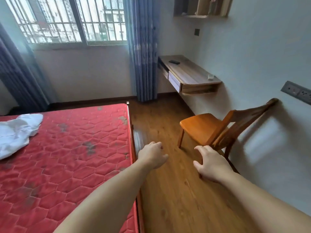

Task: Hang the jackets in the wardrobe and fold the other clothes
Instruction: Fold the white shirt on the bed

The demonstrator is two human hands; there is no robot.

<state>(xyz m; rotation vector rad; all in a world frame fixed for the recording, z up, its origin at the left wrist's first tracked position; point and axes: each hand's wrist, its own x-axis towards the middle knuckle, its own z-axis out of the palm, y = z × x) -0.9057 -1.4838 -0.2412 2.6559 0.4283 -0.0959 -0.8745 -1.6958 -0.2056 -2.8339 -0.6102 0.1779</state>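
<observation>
While both arms reach over the wooden floor (168, 199), left hand (154, 155) loosely curled and empty, right hand (211, 163) spread wide and empty, white garment (16, 132) crumpled on red mattress (75, 157), wooden chair (210, 128) near wall.

At your nine o'clock a white garment (17, 132) of thin, crumpled cloth lies on the mattress (70, 148), whose red quilted fabric is stitched in hexagons, slightly sheeny and blotched with dull grey stains. The floor (176, 199) at your six o'clock is wood-grain plank with a soft gloss. At three o'clock the chair (202, 125) is smooth orange-brown wood, its seat lightly polished. The wall-hung desk (190, 73) at one o'clock is matt grey-brown wood grain. The blue curtain (143, 47) at twelve o'clock is pleated cloth.
</observation>
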